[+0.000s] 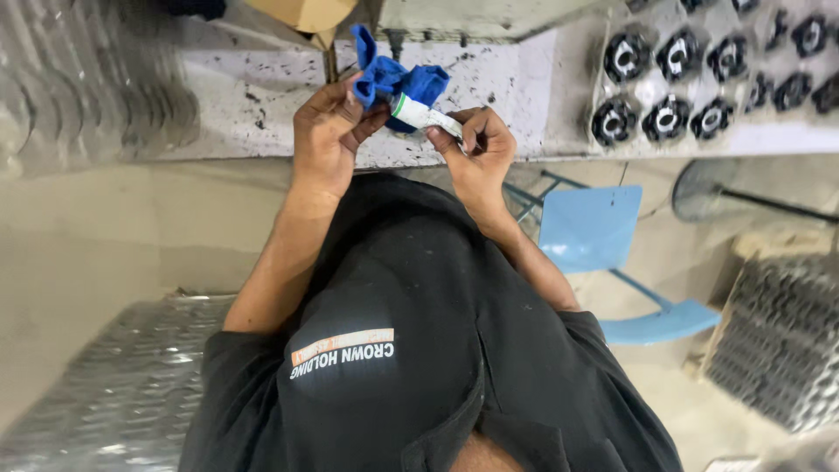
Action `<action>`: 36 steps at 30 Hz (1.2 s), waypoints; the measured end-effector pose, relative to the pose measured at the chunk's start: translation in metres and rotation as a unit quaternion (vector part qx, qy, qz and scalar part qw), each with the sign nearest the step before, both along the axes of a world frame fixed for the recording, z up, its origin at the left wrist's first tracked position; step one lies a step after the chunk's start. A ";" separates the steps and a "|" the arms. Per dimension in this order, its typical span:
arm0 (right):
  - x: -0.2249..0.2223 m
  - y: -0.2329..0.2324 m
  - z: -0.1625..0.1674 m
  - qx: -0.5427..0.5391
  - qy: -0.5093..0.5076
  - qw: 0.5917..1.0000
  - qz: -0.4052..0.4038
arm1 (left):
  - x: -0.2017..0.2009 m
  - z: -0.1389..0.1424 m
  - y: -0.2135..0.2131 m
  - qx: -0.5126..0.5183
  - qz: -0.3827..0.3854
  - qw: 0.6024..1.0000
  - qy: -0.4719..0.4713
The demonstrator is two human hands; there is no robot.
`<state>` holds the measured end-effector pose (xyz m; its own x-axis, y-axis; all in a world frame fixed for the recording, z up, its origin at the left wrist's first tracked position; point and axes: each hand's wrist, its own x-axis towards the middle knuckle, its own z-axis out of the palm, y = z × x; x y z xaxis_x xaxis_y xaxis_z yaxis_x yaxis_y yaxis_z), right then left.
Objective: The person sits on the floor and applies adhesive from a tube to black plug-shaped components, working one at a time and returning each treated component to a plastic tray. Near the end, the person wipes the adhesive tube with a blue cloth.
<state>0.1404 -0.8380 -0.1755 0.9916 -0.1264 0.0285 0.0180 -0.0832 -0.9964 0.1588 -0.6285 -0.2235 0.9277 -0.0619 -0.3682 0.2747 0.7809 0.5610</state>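
Left hand (pixel 328 131) closed on blue cloth (pixel 398 83) | right hand (pixel 476 144) pinching white strip (pixel 428 116) | above bench (pixel 262 96) near edge | step: apparently wiping strip | next: steady pull through cloth

left hand (pixel 328 135) grips blue cloth (pixel 398 83); right hand (pixel 481 149) pinches white label (pixel 424 115)

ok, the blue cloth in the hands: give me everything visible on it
The blue cloth is a soft, crumpled fabric, bright blue, bunched into folds with one end sticking up. It is held above the edge of a speckled white worktop. The left hand pinches its left side with fingertips. The right hand holds a small white strip with a green band that lies against the cloth's lower right. Whether the strip is attached to the cloth cannot be told.
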 end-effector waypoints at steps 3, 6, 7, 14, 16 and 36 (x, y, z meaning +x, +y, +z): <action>0.010 0.007 -0.004 -0.067 -0.012 0.996 0.055 | -0.007 -0.005 0.003 0.007 0.052 0.999 -0.002; 0.018 0.013 -0.007 -0.050 0.003 0.993 0.105 | -0.006 -0.010 0.012 0.039 0.078 0.996 -0.035; 0.020 0.015 -0.008 -0.042 0.012 0.992 0.118 | -0.005 -0.011 0.016 0.058 0.082 0.993 -0.054; 0.036 0.031 -0.013 0.003 0.058 0.984 0.167 | 0.000 0.008 0.040 0.189 0.071 0.976 -0.086; 0.035 0.034 -0.013 0.015 0.057 0.985 0.163 | 0.003 0.012 0.045 0.132 0.064 0.987 -0.060; 0.032 0.068 -0.046 0.047 0.101 0.986 0.121 | 0.010 -0.007 0.064 0.008 0.059 0.998 0.004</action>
<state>0.1727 -0.7703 -0.2216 0.9771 0.1228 -0.1740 -0.1743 -0.0085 -0.9847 0.1690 -0.5641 -0.2306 0.9252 0.0546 -0.3756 0.1853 0.7986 0.5726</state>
